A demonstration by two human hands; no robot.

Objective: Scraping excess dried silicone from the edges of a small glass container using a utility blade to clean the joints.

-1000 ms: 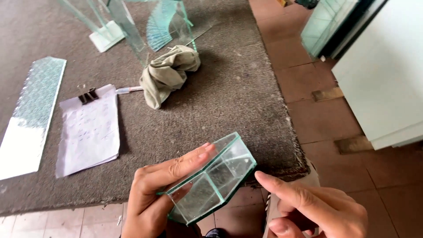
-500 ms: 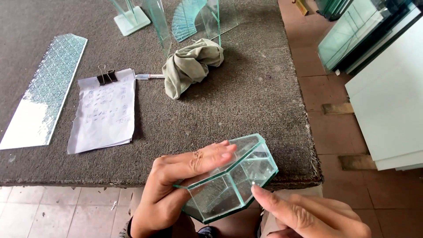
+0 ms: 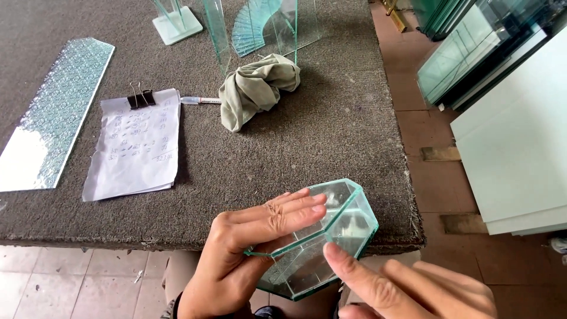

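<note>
1. I see the left hand (image 3: 248, 260) closed around a small glass box (image 3: 322, 236) with angled sides; its fingers lie flat across the top face and the thumb sits underneath.
2. The right hand (image 3: 413, 289) is open and grips nothing; its forefinger touches the near front pane of the box.
3. The box is held in the air over the near edge of the carpeted tabletop (image 3: 331, 130), just above the person's lap.
4. I judge the box stiff, smooth, slippery and fragile, with thin edges that may be sharp. It looks light.
5. I recommend holding it by opposite flat panes, not by corners or joints.
6. On the tabletop, well apart from the box, lie a crumpled cloth (image 3: 257, 85), clipped paper sheets (image 3: 133, 147), a pen (image 3: 201, 100), and a patterned glass strip (image 3: 56, 112).
</note>
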